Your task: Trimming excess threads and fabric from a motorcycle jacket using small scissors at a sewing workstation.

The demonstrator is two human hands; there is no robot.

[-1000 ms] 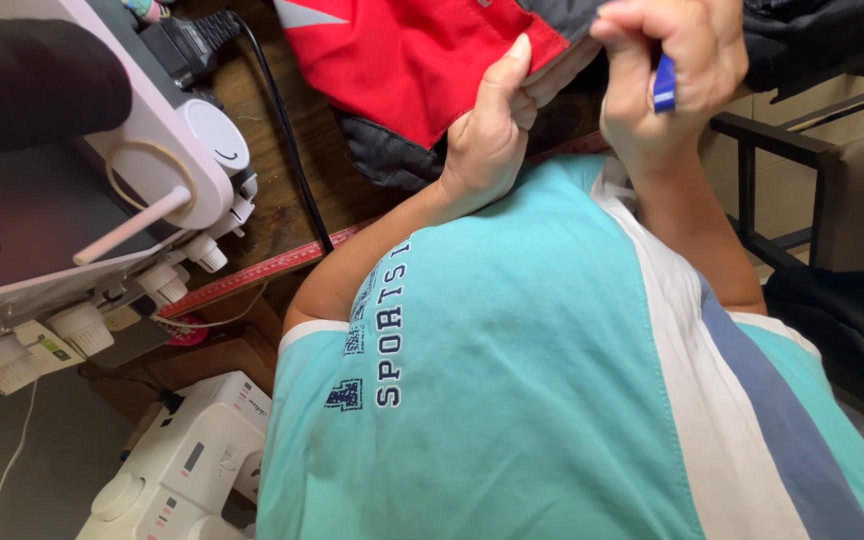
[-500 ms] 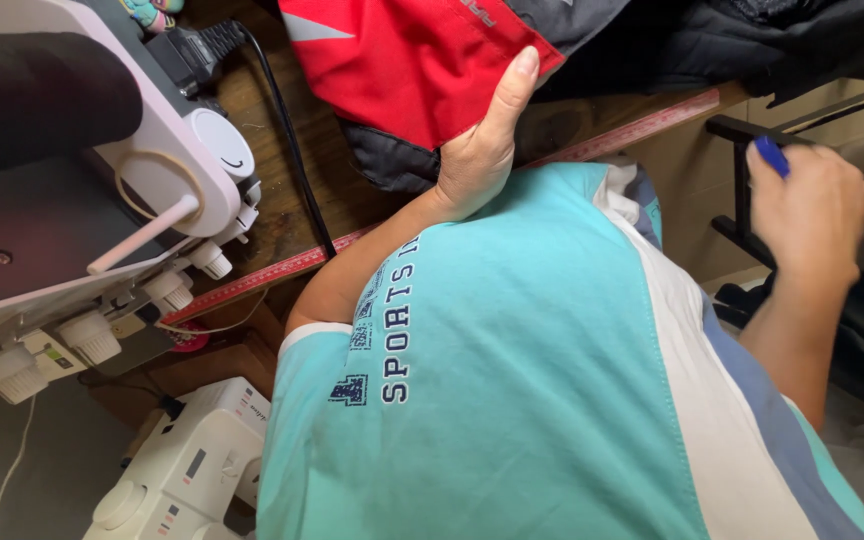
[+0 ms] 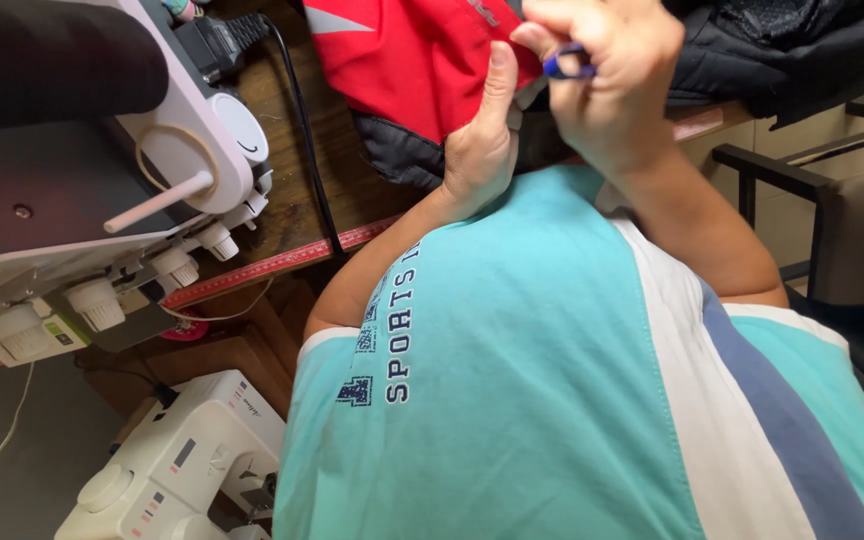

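Note:
A red garment with a dark padded lining lies on the wooden table edge in front of me. My left hand grips its lower edge, thumb pointing up against the red cloth. My right hand is closed around a small blue-handled tool, likely snips, with its tip at the cloth just right of my left thumb. The two hands nearly touch. My teal, white and blue shirt fills the lower view and hides what lies under my arms.
A white sewing machine with knobs stands at the left, its black cable running across the wooden table. A red measuring strip lines the table edge. A second white machine sits lower left. Dark clothes and a chair are at the right.
My right hand swung out to the right with the blue tool, then came back up to the red garment beside my left hand. My left hand stayed on the cloth.

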